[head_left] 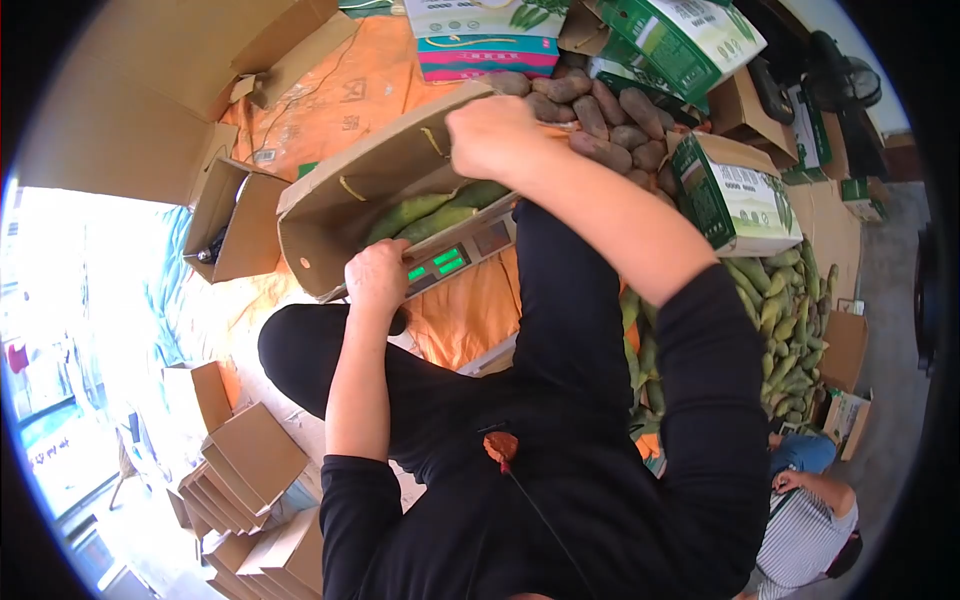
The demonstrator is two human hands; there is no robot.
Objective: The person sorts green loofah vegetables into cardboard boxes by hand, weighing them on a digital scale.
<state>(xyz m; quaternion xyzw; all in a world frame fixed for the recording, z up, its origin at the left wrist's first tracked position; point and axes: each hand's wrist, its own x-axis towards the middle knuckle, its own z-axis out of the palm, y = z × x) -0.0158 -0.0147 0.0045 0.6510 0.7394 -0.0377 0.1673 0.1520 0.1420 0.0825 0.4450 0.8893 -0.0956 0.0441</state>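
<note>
An open cardboard gift box [335, 225] with cord loops on its inner wall stands tilted in front of me. Several long green radishes [425, 215] lie inside it. My left hand [376, 275] is closed on the near edge of the box, thumb and fingers over the rim. At the far right, my right hand [490, 135] is clenched round the top edge; its fingertips are partly hidden. Against the near side of the box shows a scale [440, 262] with lit green digits.
Reddish-brown tubers [600, 115] lie heaped beyond the box. Long green radishes [785, 330] are piled at right, near a green-and-white carton [735, 195]. Empty cartons [250, 460] stand at lower left. Another person [810, 515] sits at lower right. An orange sheet [370, 85] covers the floor.
</note>
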